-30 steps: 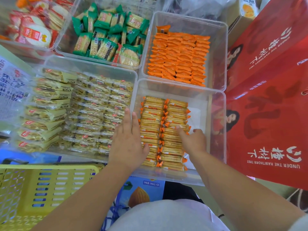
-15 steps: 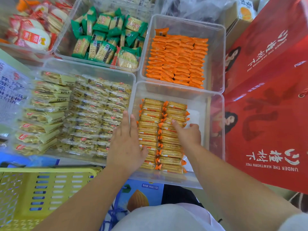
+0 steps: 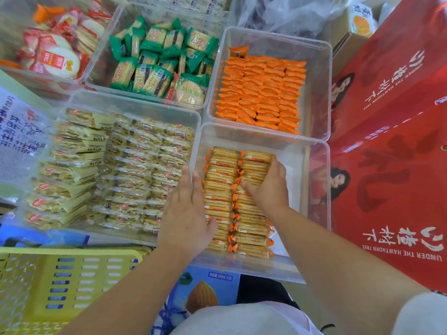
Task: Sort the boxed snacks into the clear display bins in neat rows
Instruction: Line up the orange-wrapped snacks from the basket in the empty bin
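The near right clear bin (image 3: 266, 136) holds two neat rows of cracker packets (image 3: 220, 189) with orange ends. My left hand (image 3: 186, 213) lies flat along the bin's left wall, fingers straight and together, thumb against the left row. My right hand (image 3: 268, 187) rests on top of the right row near its far end. Its thumb sits in the seam between the rows and its fingers curl over the packets' right ends. Neither hand lifts a packet. White bin floor shows to the right of the rows.
Other clear bins hold orange packets (image 3: 261, 90), green packets (image 3: 154, 59), pale yellow packets (image 3: 135, 165) and red-and-white rice crackers (image 3: 55, 56). Large red gift boxes (image 3: 391, 165) stand at the right. A yellow basket (image 3: 72, 274) and a blue carton (image 3: 208, 291) are near me.
My right hand has slid away from me along the right row, from near the middle to its far end. My left hand has stayed against the bin's left wall.
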Demonstrator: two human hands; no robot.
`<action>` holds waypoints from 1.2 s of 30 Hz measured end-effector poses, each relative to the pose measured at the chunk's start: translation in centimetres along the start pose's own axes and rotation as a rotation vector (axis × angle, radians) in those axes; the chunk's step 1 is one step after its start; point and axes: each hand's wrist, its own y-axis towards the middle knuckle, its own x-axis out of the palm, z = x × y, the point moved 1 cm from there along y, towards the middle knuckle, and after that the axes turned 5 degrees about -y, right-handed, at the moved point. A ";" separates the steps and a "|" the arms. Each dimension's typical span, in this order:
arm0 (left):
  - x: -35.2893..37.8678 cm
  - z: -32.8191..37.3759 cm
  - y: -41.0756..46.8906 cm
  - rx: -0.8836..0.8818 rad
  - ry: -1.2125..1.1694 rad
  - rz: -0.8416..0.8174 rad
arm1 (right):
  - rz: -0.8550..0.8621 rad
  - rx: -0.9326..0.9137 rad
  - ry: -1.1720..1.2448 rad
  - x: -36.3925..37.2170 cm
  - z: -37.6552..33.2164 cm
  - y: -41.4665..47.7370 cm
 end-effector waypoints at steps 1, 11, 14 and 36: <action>0.0 0.0 0.0 0.000 -0.001 0.002 | -0.006 -0.047 -0.028 0.0 0.0 0.0; -0.1 0.5 -0.1 0.031 0.084 -0.002 | -0.120 -0.192 -0.204 -0.1 0.0 0.3; 0.0 2.9 1.1 0.197 0.097 0.051 | -0.140 -0.205 -0.266 -0.1 0.2 0.6; 5.7 4.1 11.7 0.144 0.141 -0.261 | -0.112 -0.461 -0.759 1.8 0.6 0.9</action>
